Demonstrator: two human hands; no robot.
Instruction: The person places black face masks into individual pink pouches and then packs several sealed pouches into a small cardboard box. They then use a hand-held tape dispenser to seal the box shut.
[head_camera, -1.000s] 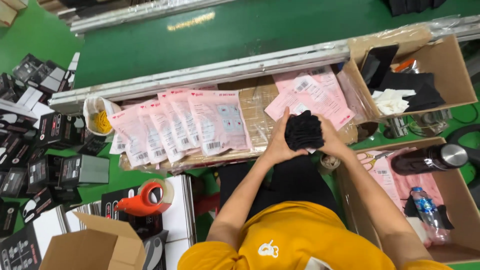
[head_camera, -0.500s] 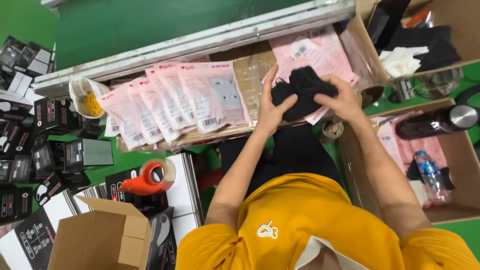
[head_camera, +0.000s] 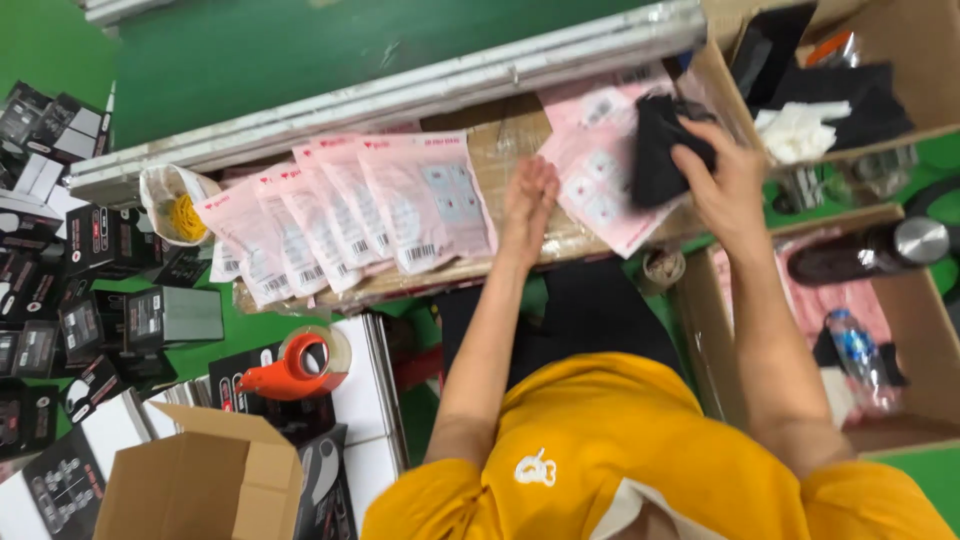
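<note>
Nearest, an orange tape dispenser (head_camera: 296, 368) on white boxes, well apart from both hands; farther out, left hand (head_camera: 530, 197) flat, fingers straight and together, resting empty on the brown cardboard (head_camera: 505, 150) just beside fanned pink packets (head_camera: 345, 215). Beyond, right hand (head_camera: 725, 180) clamped around a folded black cloth (head_camera: 655, 150), held over loose pink packets (head_camera: 600, 165); cloth jutting left of the grip.
</note>
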